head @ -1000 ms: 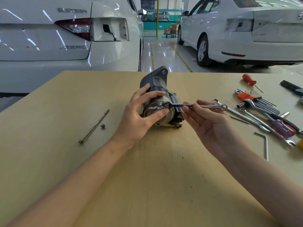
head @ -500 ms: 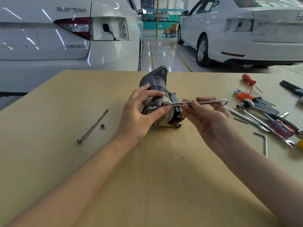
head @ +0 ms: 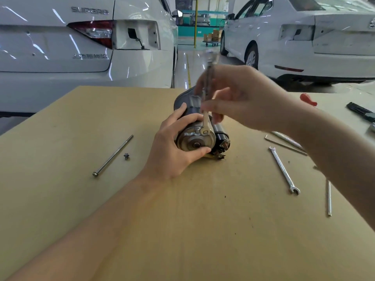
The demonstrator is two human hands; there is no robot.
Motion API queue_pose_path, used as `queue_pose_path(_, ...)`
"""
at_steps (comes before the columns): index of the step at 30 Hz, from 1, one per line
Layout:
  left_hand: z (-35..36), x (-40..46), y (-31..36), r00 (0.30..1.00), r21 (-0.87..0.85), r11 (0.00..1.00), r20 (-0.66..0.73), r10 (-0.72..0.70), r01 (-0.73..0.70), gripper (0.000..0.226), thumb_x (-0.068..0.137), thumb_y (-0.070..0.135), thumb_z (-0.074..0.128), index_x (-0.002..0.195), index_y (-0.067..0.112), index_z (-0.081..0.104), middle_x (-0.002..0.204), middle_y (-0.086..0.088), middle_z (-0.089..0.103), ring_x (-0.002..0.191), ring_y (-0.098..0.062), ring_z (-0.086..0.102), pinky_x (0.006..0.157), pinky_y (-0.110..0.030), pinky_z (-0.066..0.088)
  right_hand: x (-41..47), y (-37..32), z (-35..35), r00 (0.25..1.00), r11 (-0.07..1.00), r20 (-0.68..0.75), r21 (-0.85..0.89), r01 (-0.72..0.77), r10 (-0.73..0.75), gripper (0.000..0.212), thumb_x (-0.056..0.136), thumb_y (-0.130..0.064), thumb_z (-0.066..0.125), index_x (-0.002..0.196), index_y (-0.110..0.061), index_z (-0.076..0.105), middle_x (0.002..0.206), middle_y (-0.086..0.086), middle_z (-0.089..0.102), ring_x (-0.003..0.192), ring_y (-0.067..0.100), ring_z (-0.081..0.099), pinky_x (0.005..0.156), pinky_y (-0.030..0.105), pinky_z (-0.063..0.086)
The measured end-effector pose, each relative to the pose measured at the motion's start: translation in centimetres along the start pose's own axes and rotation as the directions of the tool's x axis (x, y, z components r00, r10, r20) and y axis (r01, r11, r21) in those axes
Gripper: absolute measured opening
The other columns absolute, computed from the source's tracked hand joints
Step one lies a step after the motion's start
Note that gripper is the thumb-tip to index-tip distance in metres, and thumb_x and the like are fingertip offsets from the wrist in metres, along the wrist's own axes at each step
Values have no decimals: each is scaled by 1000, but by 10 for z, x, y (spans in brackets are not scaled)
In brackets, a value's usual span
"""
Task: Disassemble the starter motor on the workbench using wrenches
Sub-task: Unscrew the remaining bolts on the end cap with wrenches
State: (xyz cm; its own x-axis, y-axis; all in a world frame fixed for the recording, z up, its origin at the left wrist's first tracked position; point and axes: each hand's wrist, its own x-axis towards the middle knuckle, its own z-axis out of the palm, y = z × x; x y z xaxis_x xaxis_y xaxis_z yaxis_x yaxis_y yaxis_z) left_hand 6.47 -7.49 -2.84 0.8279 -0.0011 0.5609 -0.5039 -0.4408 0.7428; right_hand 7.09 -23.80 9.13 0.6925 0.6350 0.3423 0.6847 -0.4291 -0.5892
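The tan worktop carried the starter motor near its middle. Toward the left edge lay a long bolt beside a small screw. Toward the right edge lay a spare wrench, a hex key and a red-handled screwdriver.

- The starter motor lies on the surface near its middle, end cap toward the person.
- The left hand wraps the motor from its left; the right hand is above it, holding a wrench upright on the cap's upper edge.
- Left of the motor lie a long bolt and, just beside it, a small screw.
- To the right lie a combination wrench and a hex key.
- Behind the surface stand two cars.
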Motion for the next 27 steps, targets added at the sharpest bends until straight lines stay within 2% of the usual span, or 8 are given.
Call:
queue_pose_path(3, 1, 1, -5, 1000, 18, 1000, -1, -16, 16, 56, 61, 18, 91, 110, 23, 64, 137, -16, 52, 125, -28, 52, 94, -50, 52, 19, -12, 3, 988, 971, 154, -233, 59, -23, 22, 91, -4, 57, 112, -11, 59, 87, 2, 66, 65, 11, 67, 70, 25, 55)
queue_pose_path(5, 1, 1, -6, 1000, 12, 1000, 5, -21, 21, 57, 62, 20, 91, 112, 19, 65, 137, -16, 52, 125, -28, 51, 93, -49, 52, 22, -13, 2, 982, 967, 188, -243, 74, -27, 23, 91, -5, 58, 112, -13, 61, 85, 3, 66, 65, 11, 67, 68, 24, 56)
queue_pose_path(7, 1, 0, -5, 1000, 3, 1000, -5, -2, 2, 61, 62, 19, 90, 114, 33, 62, 144, -10, 48, 131, -22, 48, 99, -43, 50, 15, -4, 1, 993, 996, 118, -78, 38, -29, 22, 91, -1, 57, 110, -10, 62, 84, 8, 65, 65, 14, 66, 66, 25, 57)
queue_pose_path(10, 0, -1, -2, 1000, -14, 1000, -3, 8, -8, 69, 63, 19, 90, 112, 53, 56, 151, 2, 39, 138, -8, 37, 105, -39, 46, -9, 21, 10, 986, 937, -161, 349, 19, 40, 17, 90, 4, 54, 104, -5, 60, 83, 8, 64, 67, 15, 62, 67, 28, 57)
queue_pose_path(14, 0, -3, -3, 1000, -48, 998, 14, -27, 28, 65, 66, 21, 87, 120, 44, 60, 152, 7, 35, 140, -2, 31, 109, -41, 41, -32, 46, 35, 930, 586, -255, 808, 54, 266, 15, 86, -8, 54, 98, -6, 63, 81, 7, 63, 67, 14, 58, 64, 27, 51)
queue_pose_path(16, 1, -4, -3, 1000, -38, 999, 11, -27, 28, 69, 67, 20, 87, 125, 40, 58, 152, 6, 36, 140, 0, 31, 111, -38, 38, -29, 48, 38, 917, 526, -258, 848, 64, 304, 17, 84, -12, 56, 98, -6, 63, 80, 6, 64, 65, 14, 57, 62, 26, 50)
queue_pose_path(22, 4, -3, -5, 997, -116, 990, -17, -78, 76, 89, 59, 14, 91, 133, 18, 41, 135, 16, 48, 119, 21, 42, 93, -3, 37, -5, 25, 33, 952, 746, -277, 660, 88, 132, 14, 88, -6, 55, 99, -7, 64, 82, 14, 60, 59, 14, 56, 54, 23, 49)
queue_pose_path(27, 5, -3, -7, 993, -77, 992, -56, -107, 103, 80, 56, 20, 93, 118, 26, 43, 143, -5, 47, 125, 3, 45, 95, -6, 39, -10, 20, 24, 894, 490, -347, 854, 177, 282, 13, 95, -9, 48, 91, -2, 58, 75, 8, 63, 66, 19, 65, 62, 28, 55)
